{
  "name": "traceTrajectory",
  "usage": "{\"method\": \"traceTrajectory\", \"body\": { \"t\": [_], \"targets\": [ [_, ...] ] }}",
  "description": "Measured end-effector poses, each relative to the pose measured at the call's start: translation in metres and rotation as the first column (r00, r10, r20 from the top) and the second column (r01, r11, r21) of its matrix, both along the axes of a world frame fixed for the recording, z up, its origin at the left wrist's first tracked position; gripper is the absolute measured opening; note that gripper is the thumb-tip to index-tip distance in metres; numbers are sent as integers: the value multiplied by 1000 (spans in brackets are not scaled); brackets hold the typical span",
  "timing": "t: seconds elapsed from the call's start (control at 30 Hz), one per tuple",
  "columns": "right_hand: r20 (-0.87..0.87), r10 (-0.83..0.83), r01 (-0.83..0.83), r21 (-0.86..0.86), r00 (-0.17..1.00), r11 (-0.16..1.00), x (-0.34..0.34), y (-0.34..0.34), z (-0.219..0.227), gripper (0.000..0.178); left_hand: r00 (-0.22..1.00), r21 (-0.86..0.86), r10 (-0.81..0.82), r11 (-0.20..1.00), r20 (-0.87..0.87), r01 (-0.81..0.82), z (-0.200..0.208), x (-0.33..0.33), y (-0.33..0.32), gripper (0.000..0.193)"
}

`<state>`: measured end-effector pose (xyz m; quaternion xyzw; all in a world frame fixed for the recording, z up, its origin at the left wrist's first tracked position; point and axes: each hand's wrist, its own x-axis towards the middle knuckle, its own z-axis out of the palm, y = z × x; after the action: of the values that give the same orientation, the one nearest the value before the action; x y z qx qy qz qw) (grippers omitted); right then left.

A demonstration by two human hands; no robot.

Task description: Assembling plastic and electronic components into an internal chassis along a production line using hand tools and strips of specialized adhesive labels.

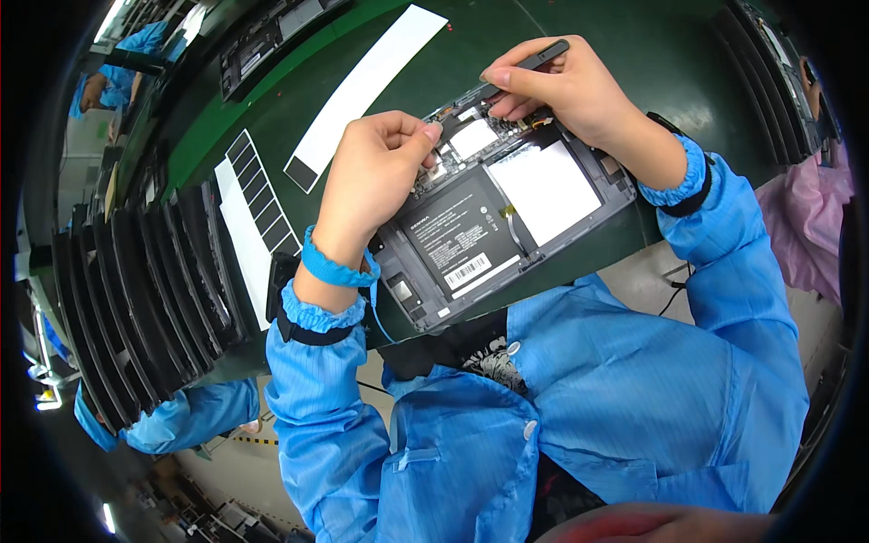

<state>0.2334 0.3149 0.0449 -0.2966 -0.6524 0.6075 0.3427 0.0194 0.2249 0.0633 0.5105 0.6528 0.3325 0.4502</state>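
An opened tablet (405,291) lies tilted in front of me on a green mat, its circuit board (445,165) along the far side. A black battery (457,237) with a printed label fills its left part, beside a white rectangle (550,192). My left hand (385,163) is closed, thumb and forefinger pinched over the board's left part; whatever they hold is hidden. In my right hand (566,90) are black tweezers (543,56), slanting toward the board's far edge. Their tips are out of sight behind my fingers. A blue wrist strap (337,271) circles my left wrist.
A sheet of black rectangular stickers (258,195) and a long white strip (362,86) lie left of the tablet. Dark panels (149,290) stand in a row at far left. Another opened device (272,41) lies beyond. More dark panels (756,81) stand at far right, near a person in pink (806,222).
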Motion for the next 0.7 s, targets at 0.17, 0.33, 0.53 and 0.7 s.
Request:
{"method": "traceTrajectory", "body": {
  "t": [0.17,0.33,0.53,0.7],
  "targets": [
    [2,-57,57,29,998,998,-2,-4,-2,21,994,-40,43,998,-102,-47,2,6,7,24],
    [51,-38,34,62,998,997,-2,-4,-3,22,978,-32,89,995,-191,-97,4,14,11,27],
    [30,-67,64,99,997,993,-7,-5,-5,21,978,-34,116,992,-176,-124,6,18,12,26],
    [77,-38,32,73,996,997,-4,-4,-5,21,979,-34,117,992,-166,-124,5,18,13,27]
  ]
}}
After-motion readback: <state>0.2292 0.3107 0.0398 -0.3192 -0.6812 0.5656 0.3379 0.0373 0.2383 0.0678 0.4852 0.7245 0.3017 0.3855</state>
